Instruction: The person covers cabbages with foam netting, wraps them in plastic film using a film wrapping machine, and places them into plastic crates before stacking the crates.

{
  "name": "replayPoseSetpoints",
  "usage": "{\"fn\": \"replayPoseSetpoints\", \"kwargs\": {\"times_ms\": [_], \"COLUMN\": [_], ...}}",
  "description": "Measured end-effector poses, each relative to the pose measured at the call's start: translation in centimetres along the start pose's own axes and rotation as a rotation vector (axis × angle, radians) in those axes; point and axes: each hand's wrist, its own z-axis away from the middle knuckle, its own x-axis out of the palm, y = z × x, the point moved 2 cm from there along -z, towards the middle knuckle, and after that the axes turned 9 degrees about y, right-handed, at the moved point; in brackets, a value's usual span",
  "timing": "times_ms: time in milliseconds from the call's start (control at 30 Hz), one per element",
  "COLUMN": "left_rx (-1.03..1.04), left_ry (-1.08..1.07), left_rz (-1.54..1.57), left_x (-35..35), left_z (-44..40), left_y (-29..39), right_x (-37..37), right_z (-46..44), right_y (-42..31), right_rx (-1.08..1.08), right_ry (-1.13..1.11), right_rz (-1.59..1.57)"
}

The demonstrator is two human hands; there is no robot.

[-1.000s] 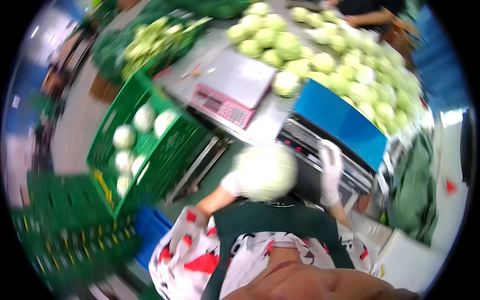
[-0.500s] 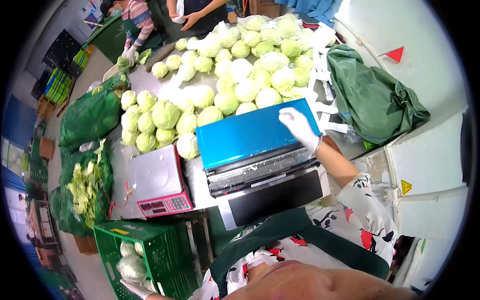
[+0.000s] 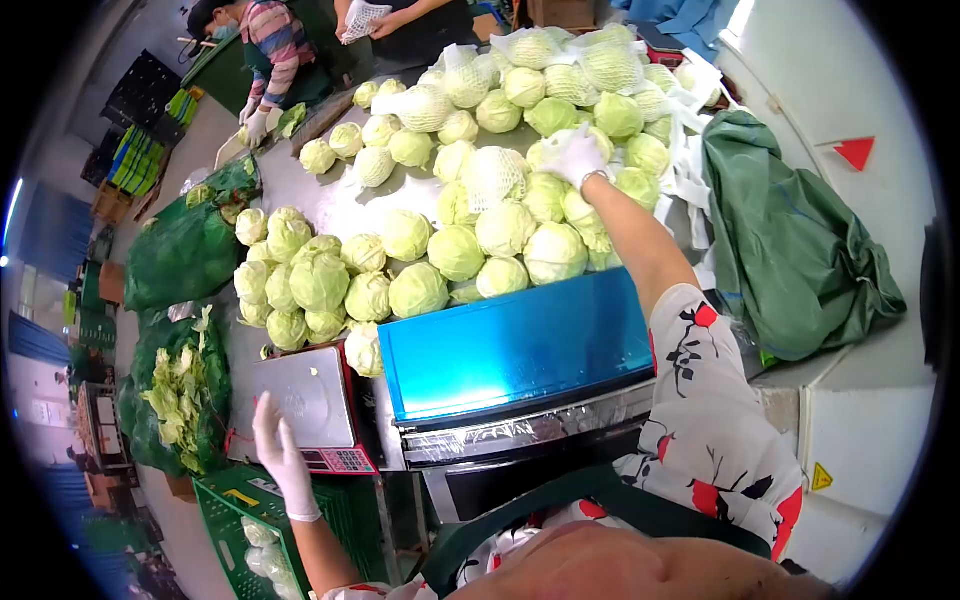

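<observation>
My right hand (image 3: 574, 156), in a white glove, reaches over the blue-lidded wrapping machine (image 3: 520, 345) and rests on a cabbage in the pile (image 3: 505, 228); its fingertips are partly lost against the pale netting. My left hand (image 3: 284, 455), gloved too, is raised with fingers apart and nothing in it, over the lower part of the pink-edged scale (image 3: 300, 400). Some cabbages wear white foam nets, such as the netted cabbage (image 3: 495, 178) left of my right hand. Several wrapped cabbages (image 3: 265, 560) lie in the green crate (image 3: 225, 520) at the bottom left.
Green net sacks (image 3: 195, 250) and leaf trimmings (image 3: 178, 400) lie at the left. A green cloth bundle (image 3: 790, 240) is at the right. Across the table, a person in a striped top (image 3: 275, 40) handles cabbage, and another person's hands (image 3: 365, 20) hold a foam net.
My right hand has moved from the blue lid forward onto the cabbages. My left hand has let go of the wrapped cabbage in the crate and come up beside the scale.
</observation>
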Motion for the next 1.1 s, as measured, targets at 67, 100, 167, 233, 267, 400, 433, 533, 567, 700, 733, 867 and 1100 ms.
{"fn": "replayPoseSetpoints", "kwargs": {"times_ms": [67,100,167,233,267,400,433,533,567,700,733,867,1100], "left_rx": [-0.049,-0.110,-0.114,-0.242,-0.309,-0.540,-0.599,-0.901,-1.015,-0.980,-0.958,-0.640,-0.247], "left_ry": [-0.070,-0.091,-0.129,-0.145,-0.151,-0.500,-0.626,-0.613,-0.473,-0.215,-0.147,0.071,0.162], "left_rz": [0.045,0.068,0.159,0.301,0.376,0.860,1.078,1.531,1.547,1.435,1.373,0.592,-0.414], "left_x": [2.1,2.9,4.6,6.5,7.9,15.4,17.3,19.7,19.5,15.7,13.7,4.1,0.5], "left_z": [-0.1,0.0,-0.1,-0.3,-0.3,0.2,0.8,1.4,1.5,1.5,1.4,0.1,1.0], "left_y": [1.4,1.1,0.7,1.7,2.5,7.9,8.6,10.3,10.1,2.8,0.3,-11.2,-18.9], "right_x": [-1.3,-0.7,-1.1,-3.1,-4.9,-10.6,-11.7,-15.0,-15.7,-11.7,-7.9,3.4,6.5], "right_z": [0.2,-0.7,-2.5,-2.3,-1.2,8.4,12.5,23.1,24.7,19.1,15.7,5.8,4.4], "right_y": [-0.2,1.1,2.8,2.7,2.3,-3.9,-6.2,-11.7,-12.7,-14.7,-14.2,-12.0,-9.8], "right_rx": [-0.014,-0.141,-0.216,0.102,0.379,-0.450,-0.691,-1.192,-1.244,-0.889,-0.671,-0.475,-0.409], "right_ry": [-0.049,-0.091,-0.190,-0.340,-0.427,-0.397,-0.311,-0.254,-0.523,-0.690,-0.550,-0.114,-0.184], "right_rz": [-0.042,-0.185,-0.581,-1.176,-1.503,-1.252,-1.090,-0.721,-0.701,-0.831,-0.812,-0.239,-0.289]}}
